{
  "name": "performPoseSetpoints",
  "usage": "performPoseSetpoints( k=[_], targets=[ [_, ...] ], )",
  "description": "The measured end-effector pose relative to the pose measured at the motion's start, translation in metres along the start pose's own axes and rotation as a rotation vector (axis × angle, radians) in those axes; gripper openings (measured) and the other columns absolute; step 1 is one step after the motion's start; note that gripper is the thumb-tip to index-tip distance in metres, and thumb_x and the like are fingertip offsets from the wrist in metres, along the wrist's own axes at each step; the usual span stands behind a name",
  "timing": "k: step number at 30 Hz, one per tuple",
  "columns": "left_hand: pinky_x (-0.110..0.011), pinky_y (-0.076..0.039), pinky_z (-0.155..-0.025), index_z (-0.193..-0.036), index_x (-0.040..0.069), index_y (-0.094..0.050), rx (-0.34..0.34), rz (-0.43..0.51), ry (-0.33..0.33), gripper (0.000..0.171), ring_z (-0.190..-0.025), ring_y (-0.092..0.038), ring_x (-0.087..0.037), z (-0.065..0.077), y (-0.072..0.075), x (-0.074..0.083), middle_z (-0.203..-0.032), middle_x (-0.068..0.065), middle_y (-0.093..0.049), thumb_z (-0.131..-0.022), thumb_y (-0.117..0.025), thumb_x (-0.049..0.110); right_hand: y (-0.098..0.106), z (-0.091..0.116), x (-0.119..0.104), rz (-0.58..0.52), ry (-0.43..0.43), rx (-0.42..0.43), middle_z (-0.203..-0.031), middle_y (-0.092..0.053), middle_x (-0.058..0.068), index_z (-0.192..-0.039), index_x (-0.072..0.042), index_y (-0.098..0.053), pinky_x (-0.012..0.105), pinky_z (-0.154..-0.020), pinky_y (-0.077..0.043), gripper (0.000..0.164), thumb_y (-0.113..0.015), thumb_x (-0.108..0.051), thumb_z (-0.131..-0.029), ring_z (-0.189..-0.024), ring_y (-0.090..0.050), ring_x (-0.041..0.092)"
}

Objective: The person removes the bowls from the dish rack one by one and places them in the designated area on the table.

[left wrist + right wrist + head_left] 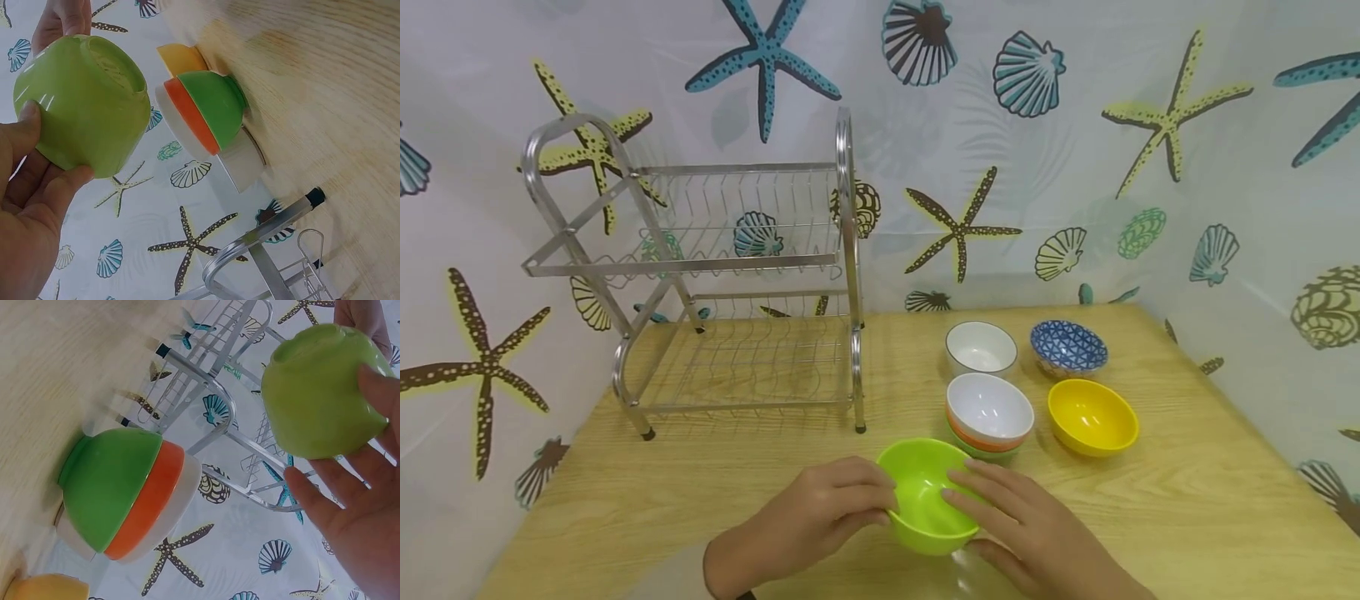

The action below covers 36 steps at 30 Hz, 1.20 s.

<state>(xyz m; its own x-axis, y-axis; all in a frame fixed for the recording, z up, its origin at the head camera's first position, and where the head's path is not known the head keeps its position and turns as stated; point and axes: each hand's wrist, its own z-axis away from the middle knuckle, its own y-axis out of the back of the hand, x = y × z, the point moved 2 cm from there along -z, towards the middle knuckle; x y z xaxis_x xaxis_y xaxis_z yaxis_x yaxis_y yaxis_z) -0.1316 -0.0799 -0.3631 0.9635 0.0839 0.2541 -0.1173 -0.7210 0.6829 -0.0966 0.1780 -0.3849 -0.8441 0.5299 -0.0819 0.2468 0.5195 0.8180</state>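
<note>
A lime-green bowl point(925, 517) is held just above the front of the table, its mouth facing up toward the head camera. My left hand point(823, 510) pinches its left rim, with the thumb on the outer wall point(87, 106). At the right rim, my right hand point(1033, 525) has its fingers over the mouth and its thumb against the outside. Just behind is a nested stack: a white bowl point(988, 406) on top, an orange bowl point(153, 500) in the middle and a green bowl point(103, 487) at the bottom.
A two-tier metal dish rack point(737, 407) stands at the back left of the wooden table point(647, 500). Behind the stack is a dark-rimmed white bowl point(981, 346). To the right are a blue patterned bowl point(1069, 346) and a yellow bowl point(1092, 417). A printed curtain point(880, 125) hangs behind.
</note>
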Motion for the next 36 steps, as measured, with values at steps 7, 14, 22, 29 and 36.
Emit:
performPoseSetpoints(
  k=[7, 14, 22, 29, 36],
  targets=[
    [-0.014, -0.049, -0.09, -0.096, 0.006, -0.07, 0.0, -0.046, -0.03, 0.014, -0.097, -0.063, -0.011, -0.0037, -0.0012, 0.0019, -0.1, -0.002, -0.065, -0.083, -0.071, 0.01, 0.0017, -0.0013, -0.0027, -0.017, 0.07, 0.19, -0.112, -0.069, 0.002, -0.114, -0.01, -0.069, 0.021, -0.101, -0.044, 0.033, -0.051, -0.033, -0.099, -0.103, -0.065, 0.023],
    [-0.013, -0.048, -0.09, -0.096, 0.009, -0.069, -0.028, -0.073, -0.026, 0.013, -0.097, -0.062, -0.009, -0.0049, -0.0027, 0.0024, -0.101, -0.001, -0.065, -0.083, -0.072, 0.01, 0.0012, 0.0015, -0.0017, -0.065, 0.061, 0.194, -0.104, -0.071, 0.0, -0.105, -0.01, -0.071, 0.019, -0.096, -0.047, 0.03, -0.05, -0.031, -0.099, -0.098, -0.066, 0.021],
    [-0.013, -0.047, -0.091, -0.094, 0.008, -0.07, -0.026, -0.103, -0.048, 0.016, -0.097, -0.062, -0.011, -0.0067, -0.0029, 0.0017, -0.1, -0.002, -0.065, -0.079, -0.075, 0.009, 0.004, 0.0017, -0.0015, -0.051, 0.074, 0.177, -0.101, -0.069, -0.002, -0.099, -0.011, -0.071, 0.017, -0.095, -0.047, 0.031, -0.045, -0.028, -0.102, -0.095, -0.064, 0.017],
    [-0.015, -0.048, -0.092, -0.095, 0.008, -0.069, -0.027, -0.066, -0.052, 0.015, -0.099, -0.063, -0.014, -0.0082, -0.0012, 0.0016, -0.103, -0.003, -0.064, -0.081, -0.074, 0.008, 0.0059, -0.0013, -0.0029, -0.061, 0.116, 0.165, -0.097, -0.068, -0.004, -0.096, -0.011, -0.069, 0.017, -0.091, -0.048, 0.03, -0.042, -0.021, -0.104, -0.093, -0.06, 0.015],
    [-0.022, -0.048, -0.096, -0.097, 0.01, -0.069, -0.031, -0.079, -0.035, 0.019, -0.102, -0.062, -0.013, -0.0101, 0.0005, 0.003, -0.104, -0.001, -0.065, -0.079, -0.075, 0.007, 0.007, -0.0031, -0.0024, -0.069, 0.117, 0.169, -0.096, -0.068, -0.004, -0.094, -0.011, -0.069, 0.015, -0.09, -0.048, 0.033, -0.04, -0.021, -0.104, -0.093, -0.059, 0.014]
  ],
)
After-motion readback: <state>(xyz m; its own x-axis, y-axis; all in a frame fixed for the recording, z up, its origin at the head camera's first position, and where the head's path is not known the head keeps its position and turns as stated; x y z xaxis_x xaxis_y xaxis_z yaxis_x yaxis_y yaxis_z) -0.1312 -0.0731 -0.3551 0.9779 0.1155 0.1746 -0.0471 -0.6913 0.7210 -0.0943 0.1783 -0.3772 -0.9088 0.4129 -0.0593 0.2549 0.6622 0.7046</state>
